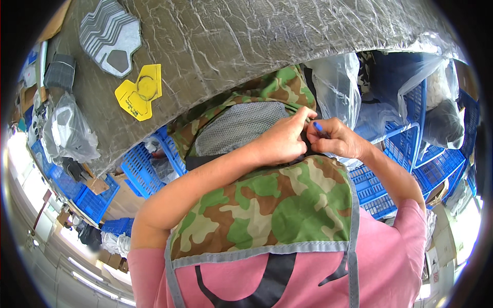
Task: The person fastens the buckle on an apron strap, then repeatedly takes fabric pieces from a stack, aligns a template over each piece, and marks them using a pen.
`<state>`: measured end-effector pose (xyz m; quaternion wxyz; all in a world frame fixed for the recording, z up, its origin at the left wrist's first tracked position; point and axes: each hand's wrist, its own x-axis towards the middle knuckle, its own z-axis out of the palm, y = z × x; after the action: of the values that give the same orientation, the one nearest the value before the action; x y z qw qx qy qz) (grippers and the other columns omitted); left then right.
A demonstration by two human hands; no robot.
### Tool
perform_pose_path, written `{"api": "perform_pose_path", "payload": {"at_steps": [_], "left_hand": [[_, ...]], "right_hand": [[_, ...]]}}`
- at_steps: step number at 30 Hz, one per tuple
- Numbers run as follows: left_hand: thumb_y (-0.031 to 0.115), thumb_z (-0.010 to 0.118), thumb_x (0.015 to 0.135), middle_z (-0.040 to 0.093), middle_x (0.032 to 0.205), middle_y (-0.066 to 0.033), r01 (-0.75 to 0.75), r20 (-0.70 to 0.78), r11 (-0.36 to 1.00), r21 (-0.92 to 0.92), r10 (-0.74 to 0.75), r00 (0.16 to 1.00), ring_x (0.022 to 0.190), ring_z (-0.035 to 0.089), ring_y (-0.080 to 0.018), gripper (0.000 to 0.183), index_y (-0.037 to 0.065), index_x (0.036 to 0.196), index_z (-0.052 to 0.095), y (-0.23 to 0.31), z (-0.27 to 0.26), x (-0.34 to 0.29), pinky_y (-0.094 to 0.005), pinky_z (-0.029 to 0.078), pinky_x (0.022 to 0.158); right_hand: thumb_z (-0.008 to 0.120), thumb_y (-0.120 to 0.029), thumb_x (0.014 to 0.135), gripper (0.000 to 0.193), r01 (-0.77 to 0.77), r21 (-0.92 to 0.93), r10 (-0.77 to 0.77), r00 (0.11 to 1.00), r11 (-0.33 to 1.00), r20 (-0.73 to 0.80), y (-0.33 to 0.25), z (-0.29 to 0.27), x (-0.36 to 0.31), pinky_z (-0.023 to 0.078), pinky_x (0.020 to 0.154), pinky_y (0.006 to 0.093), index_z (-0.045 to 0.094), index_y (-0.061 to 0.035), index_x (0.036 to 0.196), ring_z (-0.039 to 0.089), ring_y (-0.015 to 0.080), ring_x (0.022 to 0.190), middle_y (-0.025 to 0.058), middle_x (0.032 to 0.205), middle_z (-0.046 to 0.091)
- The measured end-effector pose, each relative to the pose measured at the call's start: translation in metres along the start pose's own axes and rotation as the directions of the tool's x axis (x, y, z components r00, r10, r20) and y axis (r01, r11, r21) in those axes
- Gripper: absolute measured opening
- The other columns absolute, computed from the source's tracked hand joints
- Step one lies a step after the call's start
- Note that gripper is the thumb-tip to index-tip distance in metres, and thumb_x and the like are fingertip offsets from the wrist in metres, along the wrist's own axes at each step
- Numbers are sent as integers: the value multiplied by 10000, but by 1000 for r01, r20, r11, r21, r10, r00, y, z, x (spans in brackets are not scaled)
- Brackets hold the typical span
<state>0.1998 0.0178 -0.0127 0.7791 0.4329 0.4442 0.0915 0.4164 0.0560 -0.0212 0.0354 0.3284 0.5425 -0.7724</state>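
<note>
Our left hand (282,139) pinches camo cloth (287,200); our curled right hand (340,139) grips a blue-tipped stick (318,126). The table (241,46) partly hides blue baskets (143,168).

A table (231,46) covered in crinkled, shiny film bears a yellow cut-out shape (139,92) with dark markings, and near it a fanned stack of grey and white pieces (110,38). By the table's left edge are a dark grey bundle (60,72) and a clear plastic bag (69,128) with pale contents, with blue perforated crates (141,169) lower down. On the right, clear plastic sheeting (336,77) droops near blue baskets (403,146), while bright strip lights (95,285) line the lower left rim
</note>
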Motion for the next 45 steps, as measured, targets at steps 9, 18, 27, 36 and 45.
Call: {"api": "perform_pose_path", "payload": {"at_steps": [9, 18, 27, 36, 45], "left_hand": [[-126, 596, 821, 568, 1062, -82, -69, 10, 995, -68, 70, 997, 901, 610, -142, 723, 83, 1464, 339, -12, 4, -1, -309, 506, 770], [-25, 597, 879, 548, 982, -50, -101, 55, 977, -188, 113, 992, 837, 532, -107, 431, 26, 1272, 428, -4, 1, -1, -280, 473, 748], [5, 570, 908, 602, 943, -37, 93, 121, 982, 167, -114, 986, 844, 551, -107, 342, 24, 1231, 459, 13, 5, 4, -276, 469, 763], [-30, 523, 936, 649, 1043, -62, 72, 61, 992, -106, -66, 996, 943, 583, -97, 419, 19, 1341, 428, 4, 10, 7, -263, 471, 848], [50, 528, 988, 618, 1009, -51, 50, 139, 991, -121, -33, 990, 919, 548, -91, 361, 17, 1322, 394, 6, 1, 4, -281, 457, 807]], "right_hand": [[670, -194, 895, 242, 62, -323, -31, 995, 944, 99, -20, -1, -2, 490, 622, 445, 629, 12, 1016, 633, 374, 651, 212, 729, 635], [596, -131, 914, 132, -13, 318, 27, 999, 948, -38, 11, 15, -10, 430, 656, 275, 572, -34, 828, 508, 71, 724, -21, 760, 572], [594, -115, 915, 169, 16, 533, 35, 996, 846, -85, 24, 20, -21, 335, 622, 231, 522, -80, 766, 407, 37, 707, -61, 743, 490], [711, -271, 952, 281, 167, -176, -187, 976, 970, -107, 2, 2, -22, 443, 593, 371, 654, 4, 947, 554, 246, 610, 142, 708, 593], [680, -99, 919, 197, 162, 424, -73, 973, 891, -218, 29, 20, -18, 341, 562, 267, 586, -32, 759, 446, 40, 640, -60, 681, 502]]}}
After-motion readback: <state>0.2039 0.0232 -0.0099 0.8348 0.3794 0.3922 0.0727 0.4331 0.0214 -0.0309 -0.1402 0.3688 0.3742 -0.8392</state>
